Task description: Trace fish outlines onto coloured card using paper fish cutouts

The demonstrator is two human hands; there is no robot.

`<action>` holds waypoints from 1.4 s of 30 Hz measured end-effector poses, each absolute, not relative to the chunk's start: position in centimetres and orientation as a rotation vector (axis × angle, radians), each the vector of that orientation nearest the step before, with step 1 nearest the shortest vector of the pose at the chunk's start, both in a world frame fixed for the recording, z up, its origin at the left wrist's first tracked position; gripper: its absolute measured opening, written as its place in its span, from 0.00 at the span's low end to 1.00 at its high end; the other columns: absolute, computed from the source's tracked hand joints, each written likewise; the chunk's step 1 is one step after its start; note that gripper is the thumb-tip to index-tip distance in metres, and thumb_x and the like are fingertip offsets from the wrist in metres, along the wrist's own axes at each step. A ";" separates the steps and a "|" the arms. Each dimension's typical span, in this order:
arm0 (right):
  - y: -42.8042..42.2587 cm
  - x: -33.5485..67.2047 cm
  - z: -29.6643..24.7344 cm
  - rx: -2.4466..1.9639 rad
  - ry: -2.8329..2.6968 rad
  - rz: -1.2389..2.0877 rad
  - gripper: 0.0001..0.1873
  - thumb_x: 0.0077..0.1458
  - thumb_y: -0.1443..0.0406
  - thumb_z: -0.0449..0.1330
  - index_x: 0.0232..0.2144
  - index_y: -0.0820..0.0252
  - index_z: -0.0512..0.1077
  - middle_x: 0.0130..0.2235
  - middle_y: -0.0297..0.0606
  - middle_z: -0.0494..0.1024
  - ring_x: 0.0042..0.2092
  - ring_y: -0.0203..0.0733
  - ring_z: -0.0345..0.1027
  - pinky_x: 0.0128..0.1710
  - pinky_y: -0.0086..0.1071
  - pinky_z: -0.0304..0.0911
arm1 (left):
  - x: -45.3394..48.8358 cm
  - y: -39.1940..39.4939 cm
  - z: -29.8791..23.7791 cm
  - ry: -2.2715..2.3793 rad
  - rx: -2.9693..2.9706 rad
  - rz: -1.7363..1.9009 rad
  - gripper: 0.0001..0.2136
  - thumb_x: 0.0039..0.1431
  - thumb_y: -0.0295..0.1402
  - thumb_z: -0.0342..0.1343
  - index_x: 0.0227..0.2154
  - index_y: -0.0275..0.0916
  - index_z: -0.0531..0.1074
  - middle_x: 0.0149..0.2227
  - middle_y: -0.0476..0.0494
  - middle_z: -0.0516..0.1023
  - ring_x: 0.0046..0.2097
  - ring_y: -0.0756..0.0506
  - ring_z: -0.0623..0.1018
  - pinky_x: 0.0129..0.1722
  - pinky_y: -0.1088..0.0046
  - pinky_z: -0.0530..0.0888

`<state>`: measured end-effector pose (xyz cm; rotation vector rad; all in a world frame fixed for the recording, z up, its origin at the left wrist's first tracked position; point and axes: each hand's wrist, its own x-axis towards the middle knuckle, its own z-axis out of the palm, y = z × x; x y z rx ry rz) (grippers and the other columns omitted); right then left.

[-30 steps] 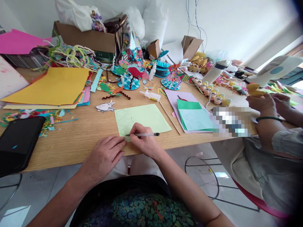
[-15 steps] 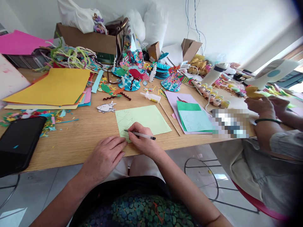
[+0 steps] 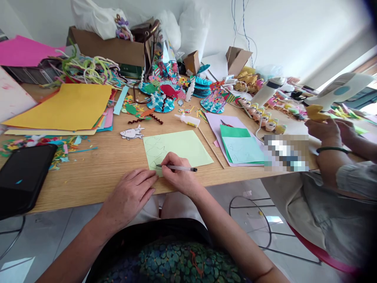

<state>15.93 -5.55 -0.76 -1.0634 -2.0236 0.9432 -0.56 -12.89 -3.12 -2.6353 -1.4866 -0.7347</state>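
Note:
A pen is pinched in my right hand, its tip on the lower left part of a pale green sheet of paper. Thin drawn outlines run down the sheet's left side. My left hand lies flat at the table edge, its fingertips at the sheet's lower left corner. Just beyond the sheet's upper left corner lies a white paper fish cutout. A thin wooden stick rests along the sheet's right side.
Stacked coloured paper and a black phone are on the left. A glue bottle, decorated paper fish pieces and green sheets lie beyond and right. At far right, another person's hands hold a yellow piece.
The pen has shifted slightly to the right over the sheet, with my right hand moving along. My left hand stays in place.

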 end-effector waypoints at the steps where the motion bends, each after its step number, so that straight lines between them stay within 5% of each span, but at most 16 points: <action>1: -5.6 16.0 -0.7 -1.059 -2.019 0.954 0.03 0.44 0.71 0.51 0.23 0.60 0.62 0.21 0.27 0.65 0.23 0.29 0.55 0.25 0.23 0.52 | -0.6 -12.9 -3.1 -1.493 -2.640 -0.739 0.13 0.61 0.30 0.45 0.47 0.36 0.69 0.46 0.41 0.73 0.49 0.42 0.69 0.49 0.60 0.68; 24: -5.3 15.8 -1.2 -1.078 -1.995 1.042 0.03 0.49 0.68 0.52 0.28 0.60 0.66 0.23 0.29 0.70 0.25 0.30 0.61 0.27 0.24 0.56 | -0.4 -12.9 -2.8 -1.493 -2.629 -0.781 0.13 0.61 0.30 0.46 0.46 0.37 0.70 0.46 0.42 0.74 0.49 0.42 0.69 0.49 0.60 0.68; 42: -5.6 16.3 -0.8 -1.034 -1.970 1.040 0.03 0.43 0.70 0.50 0.21 0.59 0.61 0.20 0.27 0.63 0.23 0.30 0.54 0.24 0.24 0.52 | -0.5 -12.8 -3.1 -1.520 -2.654 -0.763 0.13 0.62 0.31 0.45 0.46 0.37 0.70 0.46 0.42 0.73 0.49 0.42 0.69 0.49 0.59 0.68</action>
